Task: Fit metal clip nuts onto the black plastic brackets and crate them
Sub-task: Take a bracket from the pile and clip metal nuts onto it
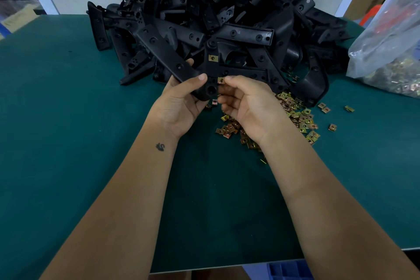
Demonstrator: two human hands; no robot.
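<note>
Left hand (181,100) gripping black bracket (168,57) above green table (56,120); right hand (243,102) pinching clip nut (221,80) at bracket's edge, seemingly half seated. One fitted nut (213,58) higher up. Loose clip nuts (295,116) scattered beneath, bracket pile (227,7) behind.

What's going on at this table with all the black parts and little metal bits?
A person is fitting small metal clip nuts onto black plastic brackets. The left hand grips one bracket above the green table, and the right hand pinches a clip nut at its edge. Another nut already sits on that bracket. A bracket pile lies behind, loose nuts to the right.
</note>
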